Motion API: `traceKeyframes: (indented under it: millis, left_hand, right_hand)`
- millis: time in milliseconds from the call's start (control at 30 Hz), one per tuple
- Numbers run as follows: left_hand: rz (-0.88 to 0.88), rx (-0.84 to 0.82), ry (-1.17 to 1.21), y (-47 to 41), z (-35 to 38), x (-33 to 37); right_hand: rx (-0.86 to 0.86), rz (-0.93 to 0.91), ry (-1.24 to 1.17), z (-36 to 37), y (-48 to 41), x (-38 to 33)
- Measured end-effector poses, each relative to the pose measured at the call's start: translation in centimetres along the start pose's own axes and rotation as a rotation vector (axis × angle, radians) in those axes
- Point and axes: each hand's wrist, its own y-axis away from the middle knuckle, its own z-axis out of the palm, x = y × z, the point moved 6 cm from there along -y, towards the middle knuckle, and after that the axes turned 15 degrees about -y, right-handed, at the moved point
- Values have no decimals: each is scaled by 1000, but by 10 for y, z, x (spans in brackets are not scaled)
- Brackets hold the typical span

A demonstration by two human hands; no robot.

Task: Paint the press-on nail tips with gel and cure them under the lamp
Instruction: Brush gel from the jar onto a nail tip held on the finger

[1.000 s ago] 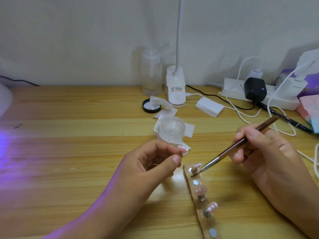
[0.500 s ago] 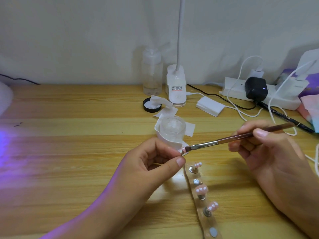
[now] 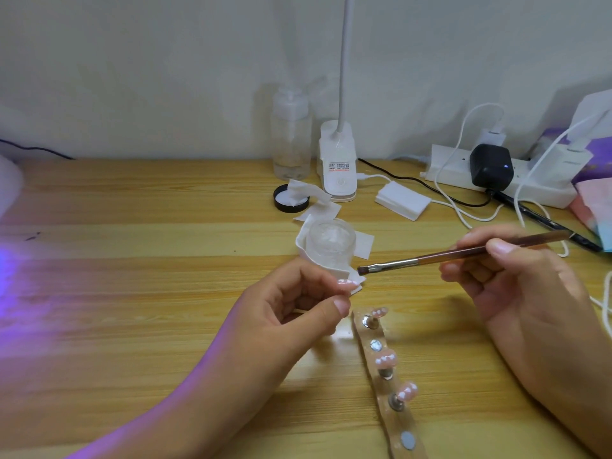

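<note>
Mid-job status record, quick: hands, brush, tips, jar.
left hand: pinches one nail tip
right hand: holds brush, bristles close to that tip, contact unclear
strip: flat on the table, carrying three mounted tips
gel jar: on white wipes, beyond the left hand

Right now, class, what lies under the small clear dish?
White wipes lie under the clear dish, folding up against its left side. The part directly beneath its base cannot be made out.
</note>
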Motion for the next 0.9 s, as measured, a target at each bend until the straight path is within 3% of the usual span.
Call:
traceKeyframes:
  millis: [633, 900]
  left_hand:
    - [-25, -13, -76, 2, 0, -1]
    - [-21, -16, -71, 2, 1, -1]
  right_hand:
    - [-59, 60, 21, 4, 2, 5]
    - [10, 39, -7, 2, 1, 3]
